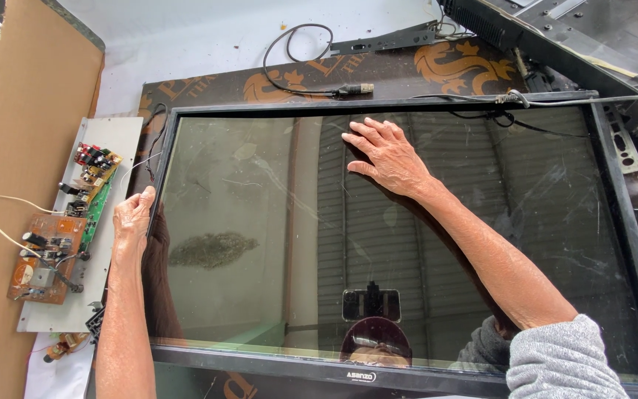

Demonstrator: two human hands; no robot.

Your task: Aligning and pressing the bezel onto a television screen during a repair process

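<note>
My left hand [134, 216] sits at about nine o'clock in my view, fingers curled and hooked over an edge, thumb side up, knuckles facing me. The forearm under it is bare and runs almost straight down toward seven o'clock, wrist nearly in line with it. My right hand [385, 157] lies up near twelve o'clock, palm down and flat, fingers spread and pointing toward ten o'clock, nothing gripped. Its wrist bends slightly back; the forearm stretches long down to five o'clock, where a grey sleeve is pushed up near the elbow.
</note>
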